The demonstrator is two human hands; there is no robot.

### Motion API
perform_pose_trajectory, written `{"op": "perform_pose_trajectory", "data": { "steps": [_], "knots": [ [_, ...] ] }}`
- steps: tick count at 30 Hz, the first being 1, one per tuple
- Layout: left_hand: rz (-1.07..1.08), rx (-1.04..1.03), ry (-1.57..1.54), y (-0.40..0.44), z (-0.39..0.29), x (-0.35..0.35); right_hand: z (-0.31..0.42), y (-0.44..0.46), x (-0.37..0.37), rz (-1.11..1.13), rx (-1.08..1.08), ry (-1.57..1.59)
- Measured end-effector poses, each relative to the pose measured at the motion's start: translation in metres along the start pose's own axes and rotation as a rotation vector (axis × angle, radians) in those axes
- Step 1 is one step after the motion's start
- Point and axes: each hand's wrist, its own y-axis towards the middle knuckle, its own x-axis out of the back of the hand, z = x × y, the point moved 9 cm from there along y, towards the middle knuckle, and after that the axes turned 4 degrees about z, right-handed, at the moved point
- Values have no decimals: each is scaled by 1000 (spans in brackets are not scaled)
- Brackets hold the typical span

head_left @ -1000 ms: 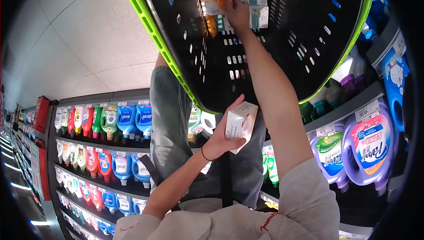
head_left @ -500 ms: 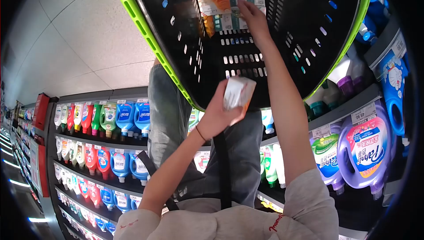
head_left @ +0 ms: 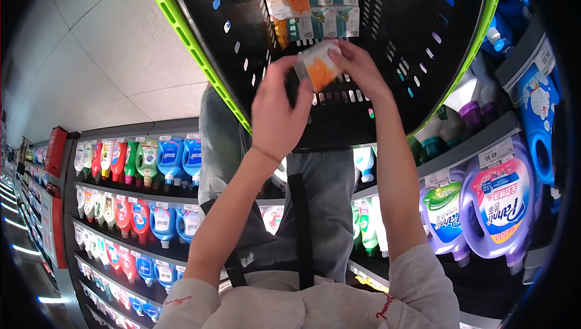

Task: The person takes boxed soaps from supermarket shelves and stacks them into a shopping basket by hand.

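A small white and orange box [head_left: 321, 68] is held over the inside of a black basket [head_left: 339, 124] with a green rim. My right hand [head_left: 362, 70] grips its upper right end between thumb and fingers. At its left side, my left hand [head_left: 283, 106] has thumb and fingers apart, near or touching the box; motion blur hides the exact contact. Deeper in the basket, several white and green boxes [head_left: 334, 22] stand in rows beside a white box with an orange picture [head_left: 289, 6]. An orange item [head_left: 281, 34] lies below that one.
Shelves of upside-down-looking detergent bottles [head_left: 172, 156] run along the left. Large purple bottles [head_left: 497, 202] stand on the right shelf [head_left: 484, 138], near a blue bottle [head_left: 538, 108]. Pale floor tiles [head_left: 133, 39] show at the upper left. My legs [head_left: 227, 147] are under the basket.
The box in my left hand has moved up into the basket and turned its orange side to view. My right hand has come down from the stacked boxes and taken hold of it.
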Motion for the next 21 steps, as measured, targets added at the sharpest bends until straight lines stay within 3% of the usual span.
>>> {"op": "perform_pose_trajectory", "data": {
  "steps": [2,4,8,10,12,16,18,21],
  "knots": [
    [-190,-355,172,-7,-45,37,-11,21,3,-97,-14,8],
    [-207,-467,345,-9,-57,55,-24,45,18,-293,93,-76],
    [-175,-604,535,-5,-58,65,-61,88,15,-387,159,1],
    [-193,-615,564,1,-43,63,-61,98,6,-378,382,182],
    [-214,-656,790,1,-34,51,-64,103,2,-389,389,184],
    [-242,-691,815,1,-30,48,-63,106,2,-528,421,247],
    [-234,-700,810,1,-31,48,-36,85,-1,-830,571,-505],
    [-243,-716,815,2,-31,48,-31,82,-6,-934,596,-588]
  ]
}}
